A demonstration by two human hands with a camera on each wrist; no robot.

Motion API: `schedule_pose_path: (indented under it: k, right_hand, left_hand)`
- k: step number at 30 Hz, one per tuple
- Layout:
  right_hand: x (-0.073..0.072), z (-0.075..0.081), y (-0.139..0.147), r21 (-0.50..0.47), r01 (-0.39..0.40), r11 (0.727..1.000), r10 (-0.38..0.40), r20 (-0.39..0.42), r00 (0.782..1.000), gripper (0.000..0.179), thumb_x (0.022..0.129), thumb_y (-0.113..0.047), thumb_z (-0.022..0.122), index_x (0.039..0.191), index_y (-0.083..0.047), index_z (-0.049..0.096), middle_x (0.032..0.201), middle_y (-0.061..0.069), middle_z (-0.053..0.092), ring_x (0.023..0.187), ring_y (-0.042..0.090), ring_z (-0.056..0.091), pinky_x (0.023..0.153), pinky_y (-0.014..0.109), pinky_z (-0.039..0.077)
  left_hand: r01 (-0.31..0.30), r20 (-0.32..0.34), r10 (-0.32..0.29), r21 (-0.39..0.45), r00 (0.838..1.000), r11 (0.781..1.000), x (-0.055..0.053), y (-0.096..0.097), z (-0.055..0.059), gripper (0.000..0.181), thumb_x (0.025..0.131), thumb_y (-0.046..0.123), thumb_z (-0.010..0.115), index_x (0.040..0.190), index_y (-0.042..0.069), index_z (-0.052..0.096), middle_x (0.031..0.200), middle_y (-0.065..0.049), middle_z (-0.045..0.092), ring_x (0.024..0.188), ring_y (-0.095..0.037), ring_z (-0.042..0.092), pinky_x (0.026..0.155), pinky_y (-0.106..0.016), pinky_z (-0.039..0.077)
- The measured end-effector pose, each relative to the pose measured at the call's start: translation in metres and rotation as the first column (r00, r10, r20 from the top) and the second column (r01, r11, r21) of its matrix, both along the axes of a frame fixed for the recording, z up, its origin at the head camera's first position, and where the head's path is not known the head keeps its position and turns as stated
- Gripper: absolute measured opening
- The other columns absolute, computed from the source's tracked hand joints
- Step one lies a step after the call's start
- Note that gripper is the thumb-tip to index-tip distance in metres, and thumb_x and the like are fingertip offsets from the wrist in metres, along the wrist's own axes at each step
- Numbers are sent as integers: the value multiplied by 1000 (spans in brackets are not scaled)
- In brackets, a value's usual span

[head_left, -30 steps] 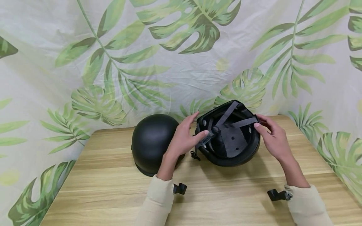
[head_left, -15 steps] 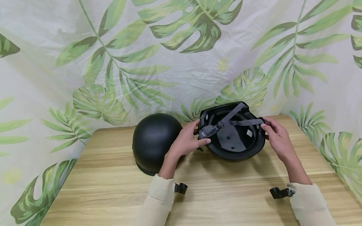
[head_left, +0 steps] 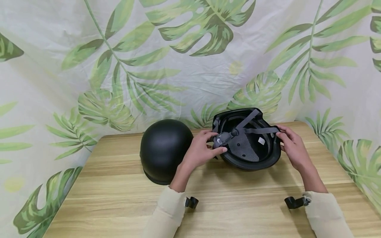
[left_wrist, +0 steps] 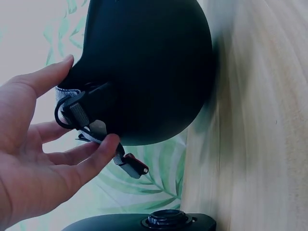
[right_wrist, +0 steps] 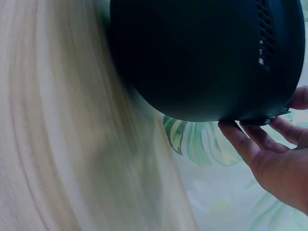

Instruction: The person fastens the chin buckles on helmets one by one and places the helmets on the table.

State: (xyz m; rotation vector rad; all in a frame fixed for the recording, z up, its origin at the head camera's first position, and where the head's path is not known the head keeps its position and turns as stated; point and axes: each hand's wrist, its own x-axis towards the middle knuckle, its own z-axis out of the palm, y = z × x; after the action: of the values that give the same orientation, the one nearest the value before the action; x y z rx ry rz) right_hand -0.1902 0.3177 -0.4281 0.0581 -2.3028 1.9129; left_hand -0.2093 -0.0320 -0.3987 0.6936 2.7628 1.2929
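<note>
A black helmet (head_left: pixel 253 163) lies tipped with its padded inside and grey straps facing up. My right hand (head_left: pixel 293 145) grips its right rim, thumb on the edge and fingers on the outside of the shell. At the left rim, my left hand (head_left: pixel 200 148) has thumb and fingers around the chin strap (head_left: pixel 222 139) by its cup. In the left wrist view, the fingers curl at the strap's black buckle (left_wrist: pixel 79 108), and a loose strap end (left_wrist: pixel 134 166) hangs below. The right wrist view shows fingertips (right_wrist: pixel 231 127) against the smooth shell.
A second black helmet (head_left: pixel 163 148) rests dome up on the wooden table (head_left: pixel 113 205), just left of my left hand. A leaf-patterned cloth (head_left: pixel 190 66) hangs behind the table's back edge. Black camera mounts (head_left: pixel 294 202) stick out from the sleeves.
The tipped helmet has shifted slightly right and turned to lie flatter, its inside facing up more. My left fingers have moved right onto the chin strap; my right hand follows the rim.
</note>
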Motion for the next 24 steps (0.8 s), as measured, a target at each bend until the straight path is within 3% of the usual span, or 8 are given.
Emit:
schedule_pose_path:
  k: [5, 11, 18, 24]
  right_hand:
    - [2, 4, 3, 50, -14, 999, 13, 29, 1000, 40, 115, -24, 49, 148, -2, 53, 117, -21, 63, 109, -12, 63, 83, 16, 61]
    - [6, 10, 7, 116, -40, 992, 33, 64, 997, 40, 115, -28, 50, 145, -1, 53, 114, -24, 63, 108, -15, 61, 82, 18, 61]
    - [5, 13, 10, 136, -57, 989, 47, 79, 996, 37, 115, -27, 49, 144, -4, 54, 115, -25, 63, 109, -14, 60, 84, 18, 61]
    - [7, 15, 11, 141, -87, 986, 78, 68, 995, 34, 115, -24, 49, 142, -4, 56, 115, -26, 63, 109, -13, 62, 86, 17, 60]
  left_hand:
    - [-1, 18, 1, 21, 1000, 1000, 5, -3, -1, 60, 93, 35, 87, 141, 5, 68, 158, -18, 53, 131, -35, 67, 100, -45, 62]
    - [8, 27, -6, -41, 1000, 999, 9, -8, 7, 62, 92, 40, 87, 142, 9, 69, 156, -16, 56, 131, -36, 63, 105, -53, 57]
    - [61, 32, -59, -81, 998, 995, 8, -11, 13, 65, 92, 42, 87, 144, 9, 67, 154, -16, 57, 129, -36, 63, 106, -52, 56]
    - [84, 82, -75, -111, 994, 990, 6, -17, 16, 66, 89, 40, 89, 144, 11, 68, 156, -15, 55, 132, -36, 64, 109, -53, 55]
